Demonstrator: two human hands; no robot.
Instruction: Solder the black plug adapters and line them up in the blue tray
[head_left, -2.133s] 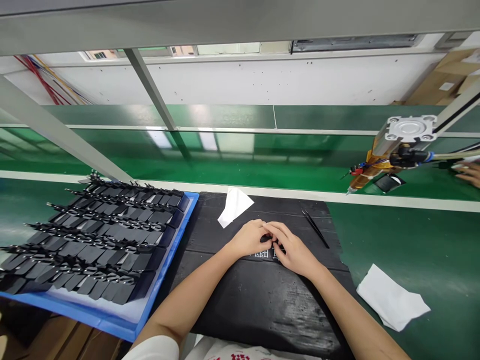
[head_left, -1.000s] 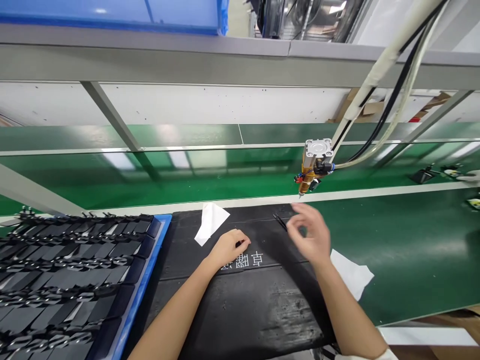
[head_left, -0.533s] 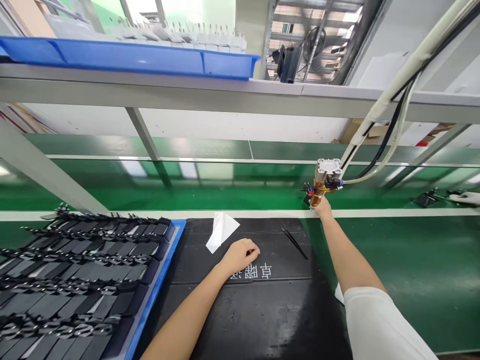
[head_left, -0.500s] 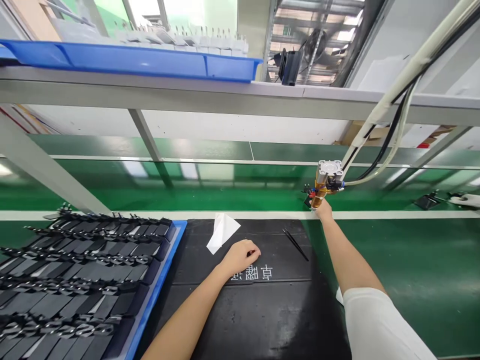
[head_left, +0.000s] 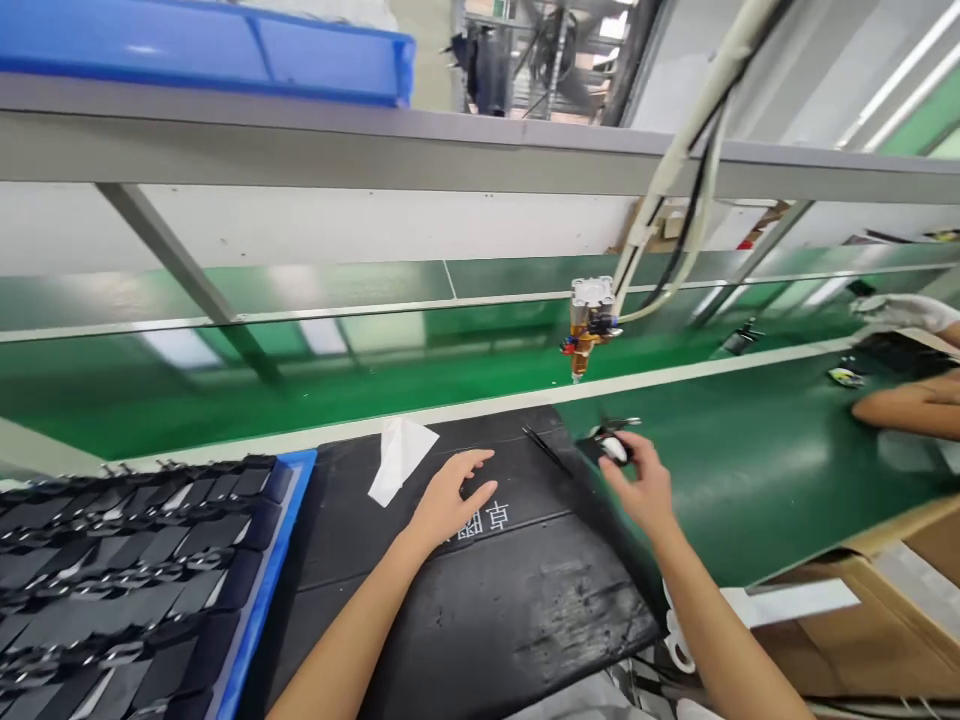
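My right hand point(head_left: 643, 488) pinches a small black part with a white patch and a thin metal prong point(head_left: 613, 447), off the right edge of the black mat point(head_left: 465, 620). The part is too blurred to name its kind. Over the mat my left hand point(head_left: 448, 497) hangs open, thumb and fingers apart with nothing between them. Near its fingertips lie a folded white paper point(head_left: 403, 458) and black tweezers point(head_left: 546, 448). Above and left of the right hand stands an orange-and-silver pneumatic tool point(head_left: 587, 325), nozzle down, touched by neither hand.
On the left, a blue tray point(head_left: 298, 500) holds rows of black parts with metal clips. A shelf beam point(head_left: 480, 160) crosses overhead, carrying a blue bin point(head_left: 330, 60). Hoses point(head_left: 675, 170) run down to the tool. At the right, another person's arm point(head_left: 911, 402) rests by the green bench; cardboard boxes point(head_left: 847, 610) stand below.
My right hand has left the pneumatic tool and come down toward me with the black part. My left hand has opened its fingers. The camera view has swung right.
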